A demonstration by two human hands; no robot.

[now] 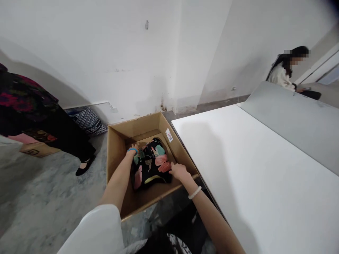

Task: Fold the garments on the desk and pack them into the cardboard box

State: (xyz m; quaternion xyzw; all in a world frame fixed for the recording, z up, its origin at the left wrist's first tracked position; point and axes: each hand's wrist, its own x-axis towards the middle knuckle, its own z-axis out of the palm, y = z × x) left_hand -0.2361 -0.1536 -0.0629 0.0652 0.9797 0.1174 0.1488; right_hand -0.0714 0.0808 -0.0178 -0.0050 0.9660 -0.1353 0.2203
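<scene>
A folded black garment point(152, 164) with large pink, green and yellow flower prints lies inside an open cardboard box point(116, 141). My left hand point(134, 148), with a blue band at the wrist, is at the garment's upper left edge; its fingers close on the fabric and are partly hidden. At the opposite side, my right hand point(180, 171) pinches the garment's right edge, below a white bead bracelet. Both hands are within the box walls. A white label point(168, 135) with red print is stuck on the inner right wall.
A white tabletop point(254, 169) adjoins the box's right side, with a grey panel point(291, 116) beyond. A person point(42, 116) in dark floral clothes stands at left, near a patterned bag point(88, 120) and another carton point(39, 149). Another person point(282, 76) sits at far right.
</scene>
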